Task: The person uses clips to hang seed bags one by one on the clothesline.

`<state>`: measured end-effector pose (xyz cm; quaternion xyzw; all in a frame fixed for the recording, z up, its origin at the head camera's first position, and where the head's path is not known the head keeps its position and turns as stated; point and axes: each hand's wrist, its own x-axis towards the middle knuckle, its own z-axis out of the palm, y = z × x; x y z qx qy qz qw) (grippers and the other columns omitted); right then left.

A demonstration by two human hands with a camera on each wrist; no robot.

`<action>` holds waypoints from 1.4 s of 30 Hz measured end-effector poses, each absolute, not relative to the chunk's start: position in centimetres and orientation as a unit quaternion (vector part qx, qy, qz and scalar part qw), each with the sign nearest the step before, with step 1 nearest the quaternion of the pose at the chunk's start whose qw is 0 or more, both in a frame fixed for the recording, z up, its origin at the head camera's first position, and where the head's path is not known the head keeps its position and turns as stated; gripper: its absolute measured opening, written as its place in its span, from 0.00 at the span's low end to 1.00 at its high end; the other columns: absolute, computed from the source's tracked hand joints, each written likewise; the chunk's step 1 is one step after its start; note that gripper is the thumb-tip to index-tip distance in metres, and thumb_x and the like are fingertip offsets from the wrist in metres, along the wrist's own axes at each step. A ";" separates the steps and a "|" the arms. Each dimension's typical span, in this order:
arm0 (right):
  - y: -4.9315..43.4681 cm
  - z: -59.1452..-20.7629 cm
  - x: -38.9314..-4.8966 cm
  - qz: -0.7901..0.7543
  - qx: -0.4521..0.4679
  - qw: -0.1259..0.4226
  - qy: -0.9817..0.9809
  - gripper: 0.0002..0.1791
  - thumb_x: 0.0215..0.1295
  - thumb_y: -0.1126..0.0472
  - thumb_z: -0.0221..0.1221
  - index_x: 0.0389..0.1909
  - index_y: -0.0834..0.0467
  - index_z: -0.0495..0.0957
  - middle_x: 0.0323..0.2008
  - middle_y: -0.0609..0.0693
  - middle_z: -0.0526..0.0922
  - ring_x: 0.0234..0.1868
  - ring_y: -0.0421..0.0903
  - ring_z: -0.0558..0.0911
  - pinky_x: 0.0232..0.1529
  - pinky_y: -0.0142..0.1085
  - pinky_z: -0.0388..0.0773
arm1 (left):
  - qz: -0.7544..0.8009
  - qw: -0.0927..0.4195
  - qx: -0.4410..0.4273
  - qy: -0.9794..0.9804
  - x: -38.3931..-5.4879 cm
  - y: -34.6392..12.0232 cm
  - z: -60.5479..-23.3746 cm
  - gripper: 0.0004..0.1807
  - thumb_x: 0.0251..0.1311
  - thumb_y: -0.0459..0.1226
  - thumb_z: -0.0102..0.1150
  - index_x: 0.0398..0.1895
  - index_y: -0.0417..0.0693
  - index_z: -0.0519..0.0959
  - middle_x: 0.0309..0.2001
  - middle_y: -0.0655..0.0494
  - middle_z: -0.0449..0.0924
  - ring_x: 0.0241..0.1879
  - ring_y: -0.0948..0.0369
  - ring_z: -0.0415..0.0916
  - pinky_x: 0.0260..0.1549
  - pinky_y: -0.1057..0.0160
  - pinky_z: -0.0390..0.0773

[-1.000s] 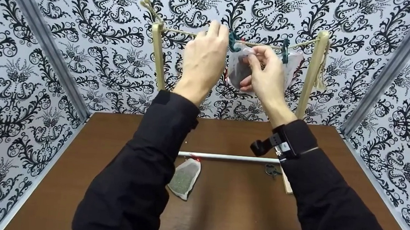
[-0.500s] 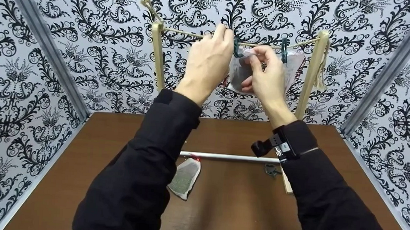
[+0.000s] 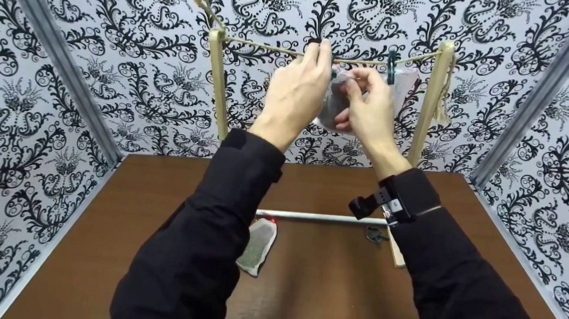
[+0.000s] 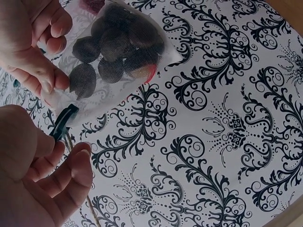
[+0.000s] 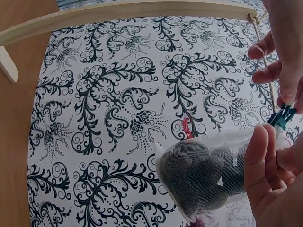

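Observation:
My right hand (image 3: 372,104) pinches the top edge of a white mesh bag (image 4: 111,45) filled with several dark round pieces. A dark green clothespin (image 4: 64,122) is held between thumb and fingers of my left hand (image 3: 296,94), its tips at the bag's gathered edge by the rope (image 3: 260,46). In the right wrist view the clothespin sits close beside the bag's top; whether it clamps the mesh I cannot tell. In the head view my left hand hides most of the clothespin. Another green clothespin (image 3: 391,67) holds a second mesh bag (image 3: 406,85) on the rope.
Wooden posts (image 3: 216,79) carry the rope in front of a patterned wall. On the brown table (image 3: 326,282) lie a mesh bag of green herb-like filling (image 3: 259,245), a loose green clothespin (image 3: 374,234) and a light rod (image 3: 320,217).
My left hand has moved right along the rope with the clothespin, closer to the right hand. The right hand stays nearly in place, still pinching the bag.

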<state>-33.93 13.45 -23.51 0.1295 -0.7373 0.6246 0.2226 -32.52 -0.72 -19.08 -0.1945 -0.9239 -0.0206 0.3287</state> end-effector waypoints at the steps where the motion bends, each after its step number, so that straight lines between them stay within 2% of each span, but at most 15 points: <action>1: 13.4 -23.5 -33.9 0.623 0.130 0.224 -0.738 0.10 0.77 0.62 0.53 0.54 0.58 0.75 0.47 0.55 0.81 0.15 0.42 0.79 0.16 0.35 0.80 | -0.020 0.328 -0.192 -0.925 -32.5 -0.7 -19.1 0.29 0.75 0.33 0.47 0.76 0.35 0.57 0.66 0.43 0.71 0.43 0.55 0.81 0.33 0.64 0.83; 10: 13.3 -23.9 -34.1 0.627 0.137 0.213 -0.736 0.11 0.77 0.64 0.53 0.56 0.60 0.75 0.46 0.57 0.80 0.14 0.42 0.78 0.15 0.35 0.79 | -0.026 0.339 -0.191 -0.921 -32.5 -0.7 -19.9 0.32 0.71 0.30 0.45 0.78 0.36 0.55 0.67 0.43 0.70 0.39 0.55 0.80 0.30 0.63 0.83; 18: 13.6 -24.7 -33.9 0.628 0.136 0.205 -0.738 0.12 0.77 0.63 0.53 0.57 0.61 0.74 0.46 0.58 0.80 0.14 0.42 0.78 0.15 0.36 0.79 | -0.043 0.359 -0.213 -0.907 -32.5 -0.5 -20.8 0.31 0.75 0.33 0.45 0.78 0.36 0.55 0.65 0.44 0.70 0.42 0.54 0.81 0.34 0.61 0.85; 21: 13.8 -25.2 -33.8 0.629 0.133 0.200 -0.740 0.12 0.77 0.63 0.54 0.57 0.61 0.75 0.45 0.59 0.80 0.15 0.43 0.78 0.16 0.36 0.80 | -0.052 0.361 -0.223 -0.904 -32.4 -0.2 -21.2 0.32 0.75 0.34 0.47 0.78 0.36 0.54 0.64 0.44 0.71 0.38 0.56 0.80 0.31 0.64 0.83; 24: 14.0 -25.6 -33.6 0.615 0.124 0.202 -0.752 0.13 0.76 0.62 0.56 0.57 0.60 0.76 0.44 0.58 0.81 0.22 0.42 0.79 0.22 0.34 0.82 | -0.058 0.369 -0.236 -0.897 -32.4 0.2 -21.7 0.32 0.75 0.36 0.49 0.78 0.36 0.55 0.62 0.45 0.71 0.32 0.58 0.78 0.27 0.65 0.82; 28: 14.2 -26.1 -33.5 0.607 0.122 0.196 -0.760 0.15 0.76 0.60 0.57 0.57 0.61 0.76 0.42 0.57 0.81 0.23 0.41 0.80 0.24 0.36 0.83 | -0.060 0.380 -0.250 -0.889 -32.3 0.6 -22.4 0.33 0.76 0.38 0.49 0.78 0.37 0.55 0.59 0.47 0.72 0.30 0.59 0.77 0.25 0.67 0.80; 31: 14.4 -26.5 -33.5 0.613 0.130 0.190 -0.756 0.16 0.76 0.58 0.57 0.57 0.62 0.75 0.40 0.59 0.82 0.16 0.42 0.78 0.19 0.38 0.82 | -0.062 0.388 -0.257 -0.883 -32.3 0.7 -23.0 0.31 0.76 0.38 0.48 0.78 0.38 0.57 0.59 0.47 0.71 0.31 0.59 0.78 0.25 0.67 0.81; 36: 14.5 -26.8 -33.5 0.614 0.137 0.189 -0.754 0.17 0.75 0.56 0.57 0.57 0.62 0.75 0.38 0.61 0.81 0.15 0.42 0.77 0.18 0.37 0.81 | -0.085 0.393 -0.270 -0.875 -32.3 0.6 -23.8 0.26 0.77 0.36 0.44 0.76 0.40 0.61 0.61 0.45 0.69 0.36 0.56 0.80 0.28 0.64 0.83; 42: 14.5 -27.1 -33.2 0.611 0.151 0.188 -0.754 0.18 0.75 0.60 0.57 0.61 0.62 0.73 0.39 0.61 0.82 0.15 0.42 0.78 0.16 0.37 0.80 | -0.125 0.410 -0.288 -0.857 -32.2 0.2 -25.0 0.27 0.77 0.37 0.47 0.76 0.42 0.60 0.64 0.42 0.66 0.38 0.54 0.79 0.28 0.63 0.83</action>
